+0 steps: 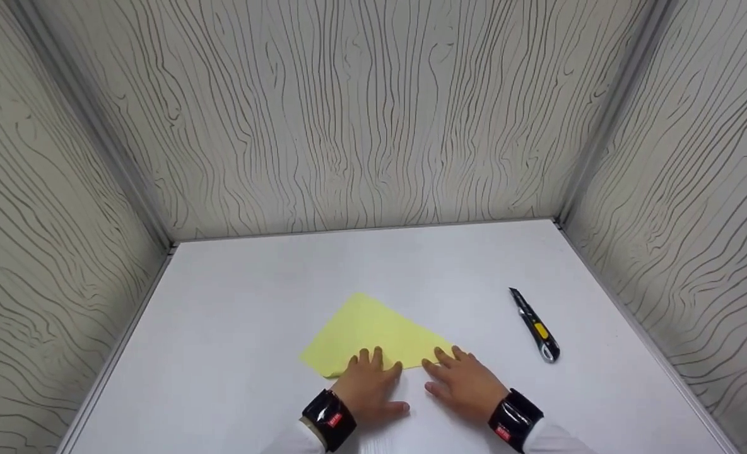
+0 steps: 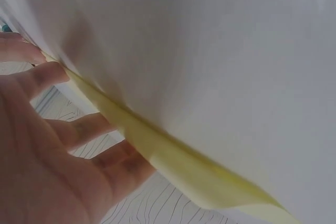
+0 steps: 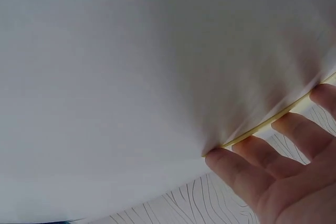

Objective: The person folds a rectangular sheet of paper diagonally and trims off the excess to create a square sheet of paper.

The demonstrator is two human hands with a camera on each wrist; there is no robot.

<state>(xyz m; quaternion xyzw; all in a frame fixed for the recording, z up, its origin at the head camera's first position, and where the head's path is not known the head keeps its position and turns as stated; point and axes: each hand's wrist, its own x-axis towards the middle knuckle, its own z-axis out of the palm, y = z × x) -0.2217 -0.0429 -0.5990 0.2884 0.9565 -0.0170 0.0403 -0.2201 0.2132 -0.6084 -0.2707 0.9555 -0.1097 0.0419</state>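
Note:
A yellow sheet of paper (image 1: 373, 328), folded into a roughly triangular shape, lies on the white table. Its folded edge faces the person. The left hand (image 1: 368, 388) rests spread on the near edge, fingertips pressing the paper and thumb out to the right on the table. In the left wrist view the paper's edge (image 2: 173, 161) lifts slightly beside the fingers. The right hand (image 1: 465, 384) presses the right end of the same edge with spread fingertips. Seen from the right wrist, the fingers (image 3: 241, 174) line up along the thin yellow edge (image 3: 257, 128).
A black utility knife with a yellow slider (image 1: 536, 326) lies to the right of the paper, blade end pointing away. The white table (image 1: 241, 302) is bounded by wood-grain patterned panels (image 1: 361, 113) at the back and both sides.

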